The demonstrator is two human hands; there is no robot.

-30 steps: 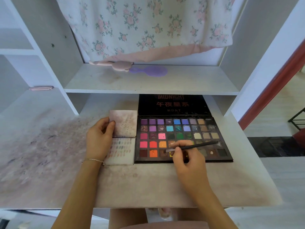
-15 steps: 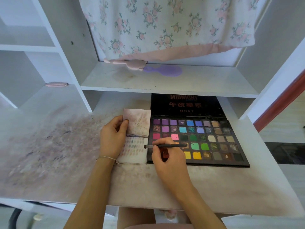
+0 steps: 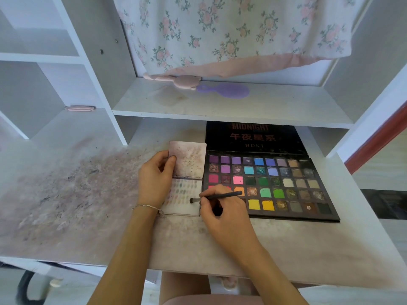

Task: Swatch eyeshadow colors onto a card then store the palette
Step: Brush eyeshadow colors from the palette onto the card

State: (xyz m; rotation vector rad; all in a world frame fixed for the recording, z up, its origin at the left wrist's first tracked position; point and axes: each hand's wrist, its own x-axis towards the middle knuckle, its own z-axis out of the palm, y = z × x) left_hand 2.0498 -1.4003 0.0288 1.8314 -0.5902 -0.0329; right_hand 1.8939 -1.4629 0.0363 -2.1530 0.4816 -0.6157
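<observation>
The right hand (image 3: 226,213) pinches a thin dark eyeshadow brush (image 3: 217,197) between thumb and curled fingers. The brush lies nearly level, its long axis running left to right, the bristle tip pointing left and resting at or just above the right part of the small white swatch card (image 3: 184,208) with rows of pale colour dabs. The card lies just left of those fingers, so the coming stroke looks to be a short drag of the tip across the card's bare patch, not a reach. The left hand (image 3: 156,179) is the nearer hand to the card: it lies over the card's left edge, and its thumb and fingers pinch the stained pinkish upper flap (image 3: 189,160). The large black open eyeshadow palette (image 3: 286,186) with many coloured pans sits on the smudged white tabletop (image 3: 77,194), touching the card's right side, partly under the right hand.
</observation>
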